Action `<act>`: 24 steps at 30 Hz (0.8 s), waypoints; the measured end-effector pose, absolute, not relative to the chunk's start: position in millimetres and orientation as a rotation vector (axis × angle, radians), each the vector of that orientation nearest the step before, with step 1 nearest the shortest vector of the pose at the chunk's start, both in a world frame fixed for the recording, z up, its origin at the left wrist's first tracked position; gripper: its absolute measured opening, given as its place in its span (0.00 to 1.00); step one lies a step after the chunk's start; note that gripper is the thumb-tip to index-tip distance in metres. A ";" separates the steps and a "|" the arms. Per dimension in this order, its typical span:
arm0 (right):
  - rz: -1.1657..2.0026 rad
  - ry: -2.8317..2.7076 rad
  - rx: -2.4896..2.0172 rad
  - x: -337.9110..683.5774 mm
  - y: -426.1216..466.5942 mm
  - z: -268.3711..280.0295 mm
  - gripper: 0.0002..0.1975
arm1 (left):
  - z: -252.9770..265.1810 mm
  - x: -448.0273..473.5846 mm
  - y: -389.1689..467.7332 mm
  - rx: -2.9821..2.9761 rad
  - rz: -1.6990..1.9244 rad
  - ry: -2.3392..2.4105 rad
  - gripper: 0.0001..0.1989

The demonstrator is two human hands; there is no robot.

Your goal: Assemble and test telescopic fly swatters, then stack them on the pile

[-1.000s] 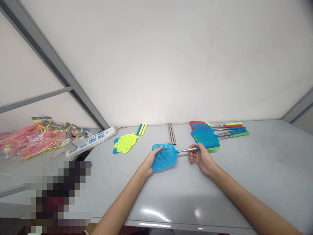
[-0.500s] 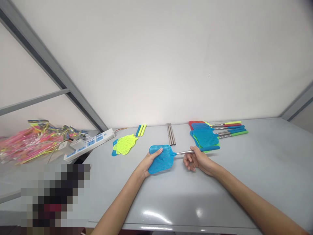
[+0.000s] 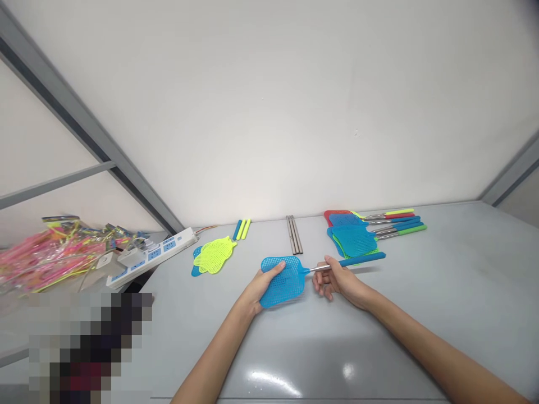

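A blue fly swatter (image 3: 286,283) with a metal rod and blue grip lies across both hands above the table. My left hand (image 3: 259,289) is closed on the edge of its mesh head, thumb on top and fingers underneath. Around the rod, close to the blue grip, my right hand (image 3: 337,279) is closed, with the thumb above and the fingers curled below. Beyond my right hand lies a pile of whole fly swatters (image 3: 353,238) in blue, red, green and yellow. Three or so metal rods (image 3: 295,235) lie side by side behind the held swatter.
Loose yellow and blue swatter heads (image 3: 214,255) overlap at the left, with blue and yellow grips (image 3: 242,229) behind them. A white power strip (image 3: 160,255) with plugs lies at the table's left edge. Further left are bagged colourful items (image 3: 71,252). A wall rises behind.
Both hands have shifted slightly right with the swatter between them. The camera view has tilted a little. The things lying on the table have stayed in place.
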State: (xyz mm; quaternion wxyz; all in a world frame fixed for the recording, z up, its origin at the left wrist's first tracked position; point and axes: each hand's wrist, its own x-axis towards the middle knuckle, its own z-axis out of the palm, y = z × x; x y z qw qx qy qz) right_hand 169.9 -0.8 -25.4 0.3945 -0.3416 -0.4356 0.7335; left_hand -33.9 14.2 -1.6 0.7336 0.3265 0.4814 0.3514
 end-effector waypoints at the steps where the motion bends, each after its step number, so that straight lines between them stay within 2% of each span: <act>1: 1.849 -1.105 -0.883 169.0 -0.7 -25.4 0.26 | -1.4 -33.0 14.0 0.714 0.767 1.047 0.21; 5: 1.835 -1.072 -0.950 166.8 -1.0 -21.5 0.22 | -0.7 -31.7 14.8 0.684 0.746 1.021 0.22; 11: 1.736 -0.928 -0.876 166.2 -3.8 -11.8 0.10 | 0.2 -29.5 13.1 0.690 0.770 0.938 0.22; 17: 1.738 -0.794 -0.791 173.1 0.3 -6.2 0.06 | 2.5 -27.6 10.9 0.813 0.784 0.842 0.17; 20: 1.638 -0.756 -0.833 185.7 9.0 -4.3 0.08 | 0.2 -30.6 12.5 0.875 0.774 0.823 0.15; 24: 1.494 -0.720 -0.976 217.8 22.8 -3.0 0.11 | -1.6 -34.6 13.7 0.932 0.750 0.851 0.17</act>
